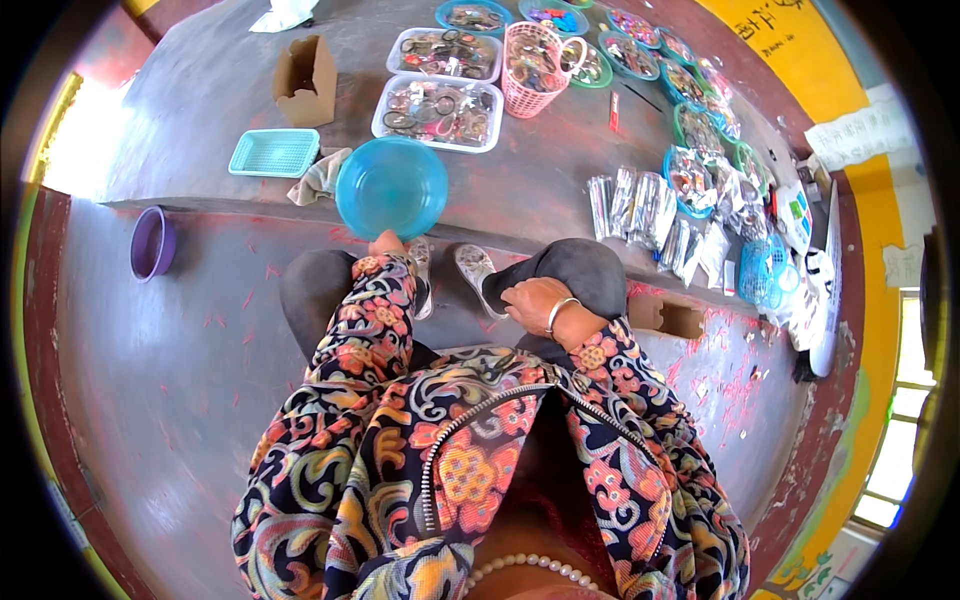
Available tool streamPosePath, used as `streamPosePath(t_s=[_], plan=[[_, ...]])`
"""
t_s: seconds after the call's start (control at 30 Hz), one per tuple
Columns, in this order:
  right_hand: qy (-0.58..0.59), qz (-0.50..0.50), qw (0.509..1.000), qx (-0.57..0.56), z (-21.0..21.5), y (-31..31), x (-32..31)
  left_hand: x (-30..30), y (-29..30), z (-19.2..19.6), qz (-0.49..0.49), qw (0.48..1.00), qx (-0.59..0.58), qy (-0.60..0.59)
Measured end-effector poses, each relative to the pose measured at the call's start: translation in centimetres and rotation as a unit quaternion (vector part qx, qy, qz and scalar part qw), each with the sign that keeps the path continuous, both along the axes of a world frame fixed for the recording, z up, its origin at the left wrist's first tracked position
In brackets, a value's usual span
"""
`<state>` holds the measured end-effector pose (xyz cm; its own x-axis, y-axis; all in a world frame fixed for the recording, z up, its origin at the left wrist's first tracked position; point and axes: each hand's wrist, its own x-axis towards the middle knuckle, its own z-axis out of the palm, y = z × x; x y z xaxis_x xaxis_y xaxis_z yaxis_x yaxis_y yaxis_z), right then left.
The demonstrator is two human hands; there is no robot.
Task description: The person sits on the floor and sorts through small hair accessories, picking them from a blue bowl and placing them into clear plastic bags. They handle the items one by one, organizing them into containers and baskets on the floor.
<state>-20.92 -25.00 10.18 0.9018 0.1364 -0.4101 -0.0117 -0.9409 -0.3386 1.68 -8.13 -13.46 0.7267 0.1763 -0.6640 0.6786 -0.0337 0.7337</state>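
Gripping the near rim of the blue plastic basin [391, 186] on the raised ledge [200, 110], the left hand [386, 244] seems mid-placement, fingers curled and mostly hidden, while the right hand [533, 303] rests flat, empty, on the knee [570, 268]; repositioning calls for a steady pull.

A raised grey ledge [560, 190], streaked with red, carries nearly everything here. Right at the left-hand fingers [386, 243] sits a blue bowl [391, 187], a crumpled cloth [318, 177] touching its side. Beyond that, a turquoise flat basket [273, 152] and an open cardboard box [306, 80]. Straight ahead of the fingers, two white trays [440, 112] packed with small items, a pink mesh basket [534, 70] just beside them. Well off toward the right-hand fingers' [512, 300] far side, silvery packets [640, 205]. Down on the lower floor [180, 360], a purple bowl [152, 243].
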Motion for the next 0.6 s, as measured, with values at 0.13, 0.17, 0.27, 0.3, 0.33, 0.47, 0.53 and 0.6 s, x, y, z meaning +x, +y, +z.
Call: streamPosePath(t_s=[0.13,0.17,0.27,0.3,0.33,0.47,0.53,0.6], plan=[[-0.003,0.003,1.000,0.005,-0.3,-0.2,-0.4,-4.6,-3.5,4.1,-0.088,0.993,-0.049,-0.062],[-0.008,0.012,1.000,0.010,0.0,0.0,-0.1,-5.1,-4.4,4.2,-0.051,0.994,-0.095,-0.015],[0.007,0.019,1.000,0.015,-0.3,-0.3,-0.5,-6.8,-7.5,7.0,-0.073,0.985,-0.148,0.052],[0.020,0.020,0.999,0.022,-0.5,-0.4,-0.7,-6.5,-7.8,6.8,-0.113,0.981,-0.149,0.049],[0.032,0.020,0.999,0.029,-0.7,-0.6,-0.8,-6.4,-8.4,6.6,-0.153,0.975,-0.151,0.047],[-0.004,0.023,1.000,0.004,0.2,-1.5,-1.6,-6.8,-12.4,3.6,-0.121,0.975,-0.174,0.063],[-0.030,0.018,0.999,0.000,0.0,-2.2,-2.5,-7.6,-14.5,3.8,-0.135,0.975,-0.151,0.088],[-0.037,0.005,0.999,-0.008,-0.2,-2.7,-3.4,-7.8,-16.0,3.8,-0.226,0.966,-0.083,0.092]])
